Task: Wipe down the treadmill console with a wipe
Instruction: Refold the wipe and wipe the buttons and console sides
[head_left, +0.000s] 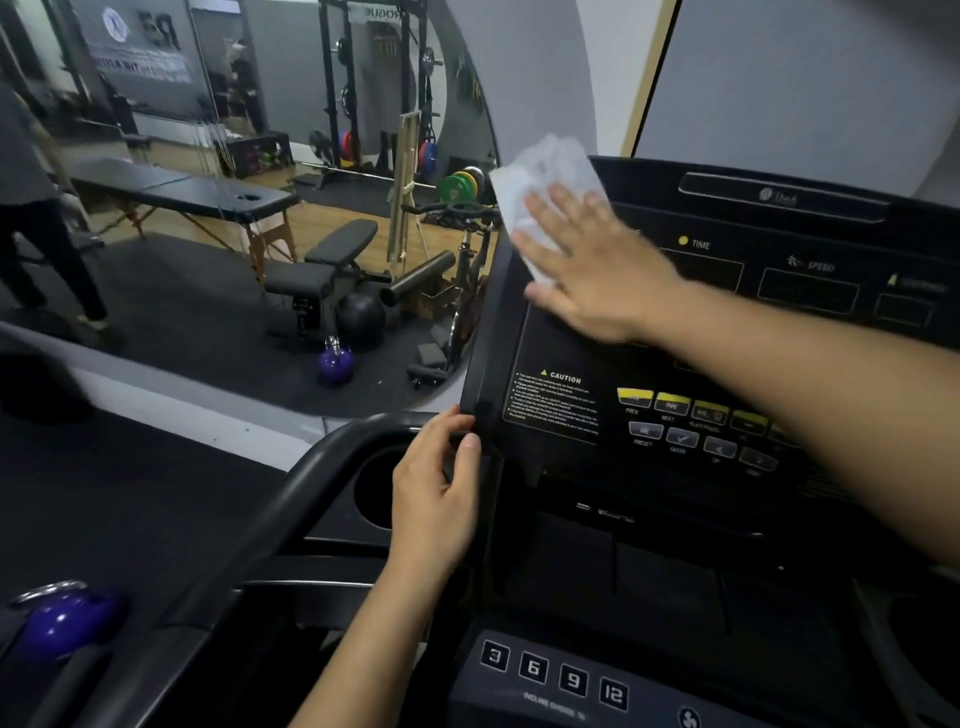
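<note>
The black treadmill console fills the right half of the view, with display windows, yellow and grey buttons and a caution label. My right hand lies flat with straight, spread fingers on the console's upper left area, pressing a white wipe against it; the wipe sticks out above the fingers and past the console's top left corner. My left hand grips the console's lower left corner, thumb on the front edge, fingers curled round the side.
A round cup holder and the curved handrail sit left of the console. Incline buttons lie below. A purple kettlebell is at lower left. A wall mirror ahead reflects gym benches, weights and a person.
</note>
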